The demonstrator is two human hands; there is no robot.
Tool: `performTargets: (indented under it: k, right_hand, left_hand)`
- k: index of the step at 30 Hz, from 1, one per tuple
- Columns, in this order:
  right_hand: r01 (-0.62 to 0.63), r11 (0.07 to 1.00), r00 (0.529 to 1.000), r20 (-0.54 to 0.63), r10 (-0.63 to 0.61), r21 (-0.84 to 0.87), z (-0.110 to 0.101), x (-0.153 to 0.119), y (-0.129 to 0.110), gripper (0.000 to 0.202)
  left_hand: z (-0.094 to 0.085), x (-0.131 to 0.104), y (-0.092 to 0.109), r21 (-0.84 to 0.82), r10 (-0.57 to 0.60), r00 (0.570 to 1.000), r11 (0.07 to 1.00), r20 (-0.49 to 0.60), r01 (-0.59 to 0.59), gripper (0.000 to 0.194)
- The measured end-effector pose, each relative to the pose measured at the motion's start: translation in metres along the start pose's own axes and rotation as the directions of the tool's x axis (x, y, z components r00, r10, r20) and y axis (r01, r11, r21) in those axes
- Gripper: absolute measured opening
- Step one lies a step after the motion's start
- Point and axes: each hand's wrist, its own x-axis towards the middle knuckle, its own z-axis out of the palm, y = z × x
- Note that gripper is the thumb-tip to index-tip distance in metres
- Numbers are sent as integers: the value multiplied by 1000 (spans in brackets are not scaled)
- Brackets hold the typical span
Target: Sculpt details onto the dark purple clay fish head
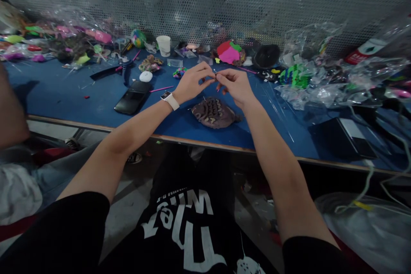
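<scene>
My left hand (196, 81), with a pale watch on its wrist, is closed in a pinch, its fingertips meeting those of my right hand (236, 85) above the table. My right hand is pinched too. A tiny pale bit shows at the fingertips and a speck of pink under the right fingers; what they hold is too small to make out. Just below the hands lies a brown-purple clay model (213, 113), roughly fish-shaped, with wavy ridges on top. Neither hand touches it. Left of it lies a thin pink stick (162, 88).
On the blue table (64, 90) are a black phone (132, 97), a white round case (145, 76), a paper cup (164, 46) and a dark box with a cable (346, 139). Plastic bags (321, 90) and colourful clay pieces line the mesh wall. Another person's arm (11, 111) is at left.
</scene>
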Motion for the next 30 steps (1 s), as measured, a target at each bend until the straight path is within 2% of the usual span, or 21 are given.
performTargets:
  k: [6, 10, 17, 21, 23, 26, 28, 30]
  right_hand:
    - [0, 1000, 1000, -10, 0, 16, -1, 0, -1, 69]
    - [-9, 1000, 1000, -18, 9, 3, 0, 0, -2, 69]
    - [-15, 1000, 1000, 13, 15, 14, 1, -2, 0, 66]
    - [-22, 999, 999, 46, 23, -31, -3, -2, -8, 65]
    - [6, 995, 998, 63, 1, -103, -6, -8, -16, 60]
    - [87, 966, 995, 66, -73, -244, -9, -34, -31, 45]
    - [132, 931, 991, 67, -116, -341, -9, -61, -38, 33]
    - [149, 903, 989, 57, -137, -403, -8, -91, -42, 22]
  left_hand:
    - [4, -2, -1, -42, 14, 1000, 999, -14, -15, 31]
    - [5, -3, -1, -61, -21, 1000, 998, -12, 20, 33]
    - [7, -3, -3, -96, -53, 999, 994, -4, 52, 41]
    - [4, -2, -4, -96, -32, 999, 995, 4, 32, 48]
    - [-9, 3, 3, -72, -34, 999, 997, -12, 33, 51]
    - [-49, 6, 33, -57, -38, 998, 998, -50, 35, 59]
    - [-77, -2, 63, -110, 11, 999, 994, 38, -7, 66]
    - [-92, -22, 92, -177, 97, 972, 982, 214, -59, 59]
